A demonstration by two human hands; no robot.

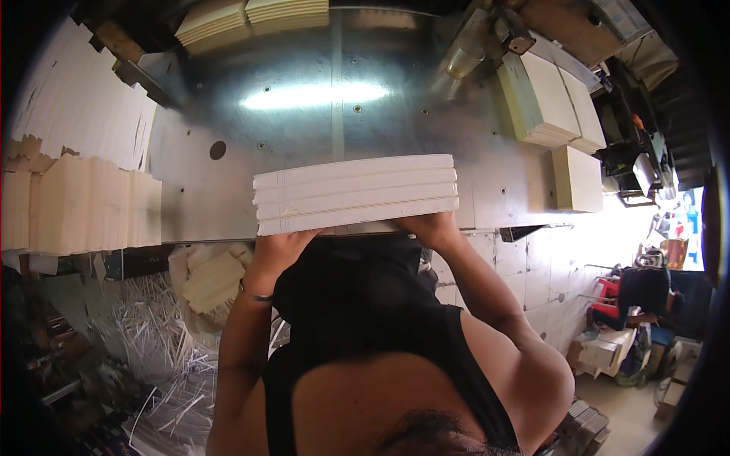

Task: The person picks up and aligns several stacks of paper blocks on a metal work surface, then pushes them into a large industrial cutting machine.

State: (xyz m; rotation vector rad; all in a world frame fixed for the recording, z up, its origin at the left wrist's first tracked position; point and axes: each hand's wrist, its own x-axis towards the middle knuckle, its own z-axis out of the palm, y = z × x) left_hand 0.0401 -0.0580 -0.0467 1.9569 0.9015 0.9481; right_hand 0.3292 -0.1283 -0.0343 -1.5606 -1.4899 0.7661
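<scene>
A stack of white paper blocks, several layers thick with slightly uneven ends, stands at the near edge of the metal table. My left hand grips its lower left part, with most of the fingers hidden by the paper. At the lower right, my right hand also holds the stack, its fingertips out of sight behind it. Whether the stack rests on the table or is lifted a little, I cannot tell.
Tall cream paper piles line the table's left side. More paper blocks and a smaller block lie at the right, near a clear cup. Shredded paper strips cover the floor at left. A person sits far right.
</scene>
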